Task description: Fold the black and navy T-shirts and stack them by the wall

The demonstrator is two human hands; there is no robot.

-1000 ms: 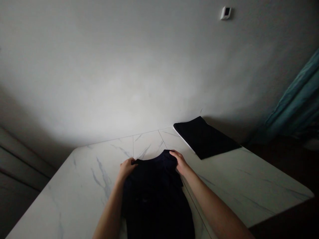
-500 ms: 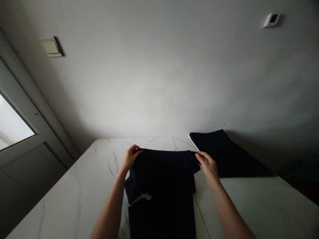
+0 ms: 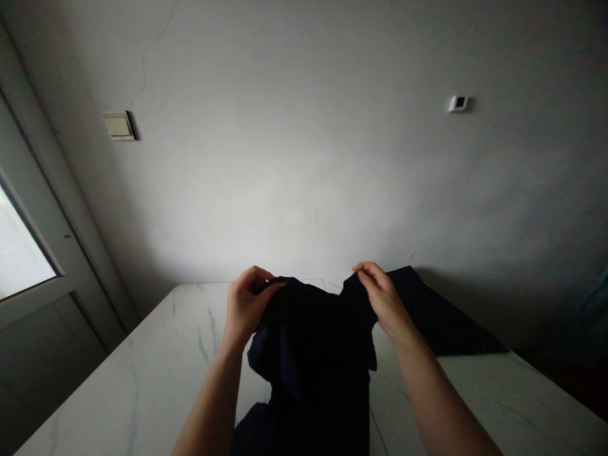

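Observation:
A dark navy garment hangs between my two hands above the table, its lower part running off the bottom of the view. My left hand pinches its upper left edge between thumb and fingers. At the upper right corner, my right hand grips the cloth with the fingertips. The top edge sags between the hands, and folds show on the left side. The fabric is so dark that its exact kind is hard to make out.
A flat dark folded cloth or sheet lies on the white marbled table at the back right. Behind the table rises a grey wall with a light switch and a small white device. A door stands at left.
The garment's top edge, stretched straight before, now dips in the middle. My hands have come slightly closer together and lifted the cloth. The camera view has tilted upward.

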